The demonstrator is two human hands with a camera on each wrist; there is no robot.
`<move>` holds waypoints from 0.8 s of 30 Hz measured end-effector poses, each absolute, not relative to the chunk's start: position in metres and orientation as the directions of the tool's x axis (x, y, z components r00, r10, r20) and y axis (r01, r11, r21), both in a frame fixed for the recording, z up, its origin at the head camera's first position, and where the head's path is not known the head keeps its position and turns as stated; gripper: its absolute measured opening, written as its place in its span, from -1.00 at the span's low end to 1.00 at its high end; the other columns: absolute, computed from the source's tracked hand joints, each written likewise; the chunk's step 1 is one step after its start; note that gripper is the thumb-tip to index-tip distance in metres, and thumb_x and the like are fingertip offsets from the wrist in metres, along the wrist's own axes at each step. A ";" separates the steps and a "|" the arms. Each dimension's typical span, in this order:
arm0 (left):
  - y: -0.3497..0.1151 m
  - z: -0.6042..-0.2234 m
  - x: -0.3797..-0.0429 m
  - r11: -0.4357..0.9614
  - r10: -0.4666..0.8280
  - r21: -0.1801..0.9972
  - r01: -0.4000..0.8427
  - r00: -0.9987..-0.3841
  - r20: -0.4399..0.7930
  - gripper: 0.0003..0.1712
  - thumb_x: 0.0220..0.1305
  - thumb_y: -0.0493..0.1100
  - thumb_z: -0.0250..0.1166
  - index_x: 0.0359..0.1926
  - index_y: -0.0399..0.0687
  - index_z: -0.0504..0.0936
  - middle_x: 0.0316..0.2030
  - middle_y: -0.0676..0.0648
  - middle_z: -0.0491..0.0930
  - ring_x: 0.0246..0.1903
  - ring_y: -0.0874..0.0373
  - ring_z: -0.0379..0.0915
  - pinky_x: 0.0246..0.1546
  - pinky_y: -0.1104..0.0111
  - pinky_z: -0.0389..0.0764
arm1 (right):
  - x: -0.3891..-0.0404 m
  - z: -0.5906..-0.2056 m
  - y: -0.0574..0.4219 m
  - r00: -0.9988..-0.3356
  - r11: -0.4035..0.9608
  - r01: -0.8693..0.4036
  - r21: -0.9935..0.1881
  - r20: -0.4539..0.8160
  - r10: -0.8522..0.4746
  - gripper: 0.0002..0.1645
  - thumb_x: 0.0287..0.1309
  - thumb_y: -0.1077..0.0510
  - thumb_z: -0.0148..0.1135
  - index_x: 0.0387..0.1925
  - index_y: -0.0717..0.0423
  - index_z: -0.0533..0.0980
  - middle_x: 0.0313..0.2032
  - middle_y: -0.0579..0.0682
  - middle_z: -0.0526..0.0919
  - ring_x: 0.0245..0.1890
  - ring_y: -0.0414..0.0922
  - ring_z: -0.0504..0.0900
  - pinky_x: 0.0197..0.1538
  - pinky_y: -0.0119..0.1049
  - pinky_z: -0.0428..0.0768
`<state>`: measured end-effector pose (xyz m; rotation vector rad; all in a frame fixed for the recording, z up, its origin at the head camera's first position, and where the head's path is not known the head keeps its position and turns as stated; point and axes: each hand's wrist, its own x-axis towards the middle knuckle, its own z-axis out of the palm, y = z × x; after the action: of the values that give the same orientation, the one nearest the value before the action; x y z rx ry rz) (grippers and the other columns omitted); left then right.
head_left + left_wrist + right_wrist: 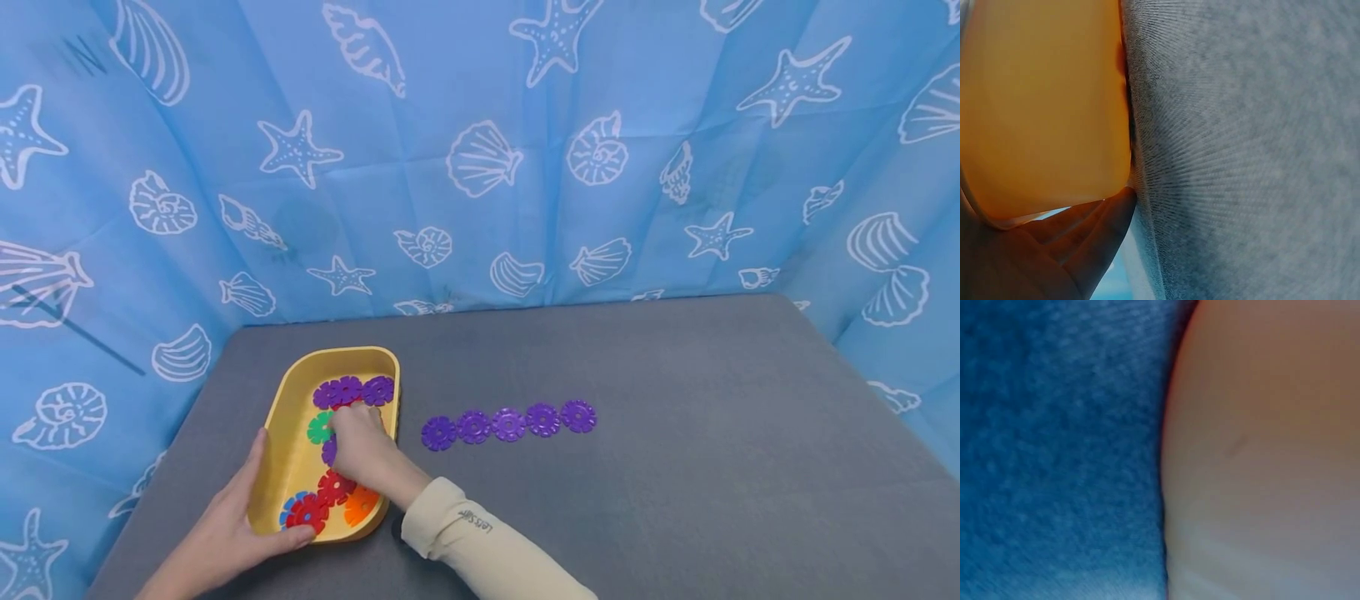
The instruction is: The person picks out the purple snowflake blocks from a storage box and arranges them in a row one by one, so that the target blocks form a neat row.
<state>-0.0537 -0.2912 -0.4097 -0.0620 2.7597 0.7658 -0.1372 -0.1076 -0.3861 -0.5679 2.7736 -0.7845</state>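
A yellow plastic tray [281,442] stands at the left of the table with notched flower-shaped discs inside. My left hand [217,533] holds its near left corner, thumb at the near rim and fingers along the outer left side. In the left wrist view those fingers [1100,244] lie against the tray wall [1041,125]. My right hand [367,446] reaches into the tray beside a green disc [318,427]; its fingertips are hidden, so any disc held there cannot be made out. Around it lie purple discs [377,390], red discs [307,513] and an orange disc [362,506].
Right of the tray, several purple discs [509,425] form a row on the grey cloth-covered table [675,467]. A blue curtain [480,225] with white shells and starfish hangs behind and at both sides. The right wrist view shows only blurred close surfaces.
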 end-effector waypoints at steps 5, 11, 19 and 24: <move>-0.291 -0.409 -0.053 0.860 0.036 0.499 -0.102 -0.965 -0.259 0.58 0.05 0.34 0.48 0.61 -0.19 -0.47 0.50 -0.50 0.00 0.27 -0.40 0.23 0.08 -0.18 0.66 | -0.137 -0.385 -0.110 -0.909 0.812 -0.278 -0.513 -0.134 -0.396 -0.80 -0.04 0.15 0.61 -0.46 -0.03 0.66 -0.27 -0.10 0.57 -0.11 -0.16 0.49 -0.16 -0.44 0.57; -0.291 -0.410 -0.052 0.858 0.038 0.505 -0.095 -0.968 -0.246 0.57 0.05 0.34 0.48 0.61 -0.20 -0.46 0.52 -0.52 -0.04 0.27 -0.39 0.23 0.08 -0.20 0.64 | -0.136 -0.387 -0.113 -0.904 0.839 -0.272 -0.472 -0.174 -0.391 -0.78 -0.03 0.05 0.63 -0.41 -0.06 0.68 -0.11 -0.07 0.58 0.01 -0.11 0.48 -0.02 -0.37 0.62; -0.291 -0.410 -0.054 0.853 0.028 0.509 -0.118 -0.963 -0.269 0.56 0.07 0.34 0.46 0.61 -0.21 -0.46 0.54 -0.52 -0.09 0.26 -0.37 0.24 0.04 -0.12 0.69 | -0.136 -0.389 -0.112 -0.875 0.784 -0.276 -0.556 -0.192 -0.444 -0.55 -0.03 0.10 0.63 -0.08 -0.14 0.62 -0.10 -0.18 0.63 -0.15 -0.25 0.51 -0.18 -0.47 0.66; -0.292 -0.409 -0.054 0.858 0.031 0.501 -0.111 -0.963 -0.268 0.55 0.08 0.35 0.45 0.61 -0.20 -0.46 0.54 -0.52 -0.08 0.26 -0.37 0.24 0.05 -0.14 0.68 | -0.136 -0.388 -0.111 -0.857 0.738 -0.256 -0.624 -0.206 -0.472 -0.49 -0.02 0.16 0.61 0.02 -0.11 0.67 -0.02 -0.21 0.70 -0.27 -0.32 0.54 -0.28 -0.52 0.68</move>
<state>-0.0537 -0.2917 -0.4093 -0.0606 2.7664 0.7687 -0.1360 -0.1106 -0.3877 -0.5619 2.5878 -0.8553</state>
